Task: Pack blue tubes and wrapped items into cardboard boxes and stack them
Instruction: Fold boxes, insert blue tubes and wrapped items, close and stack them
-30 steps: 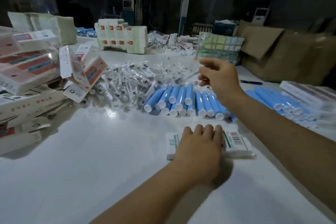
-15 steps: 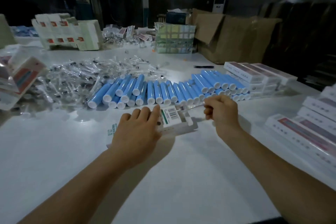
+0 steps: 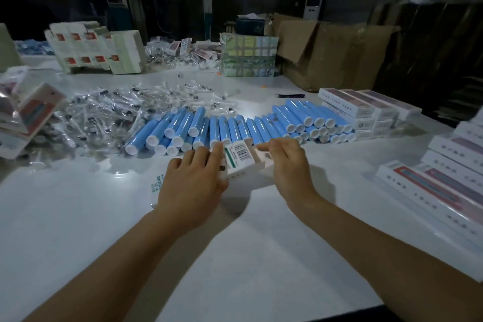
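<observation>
A long white carton (image 3: 239, 158) with a barcode and green stripe lies across the table in front of me. My left hand (image 3: 193, 185) lies over its left part, fingers on top and thumb at its near side. My right hand (image 3: 287, 162) holds the carton's open right end, fingers curled at the flap. Just behind, a row of blue tubes (image 3: 235, 128) with white caps stretches left to right. A heap of clear-wrapped items (image 3: 109, 112) lies behind and left of the tubes.
Packed white boxes are stacked at the right (image 3: 366, 110) and along the near right edge (image 3: 449, 185). Loose cartons pile up at the left (image 3: 28, 110). Flat cartons (image 3: 96, 52), a wrapped bundle (image 3: 248, 57), a brown cardboard box (image 3: 332, 52) and a dark pen (image 3: 288, 96) sit further back.
My right hand came back from the far pile to the carton's right end. The carton's right end has lifted a little under both hands; the view swung right.
</observation>
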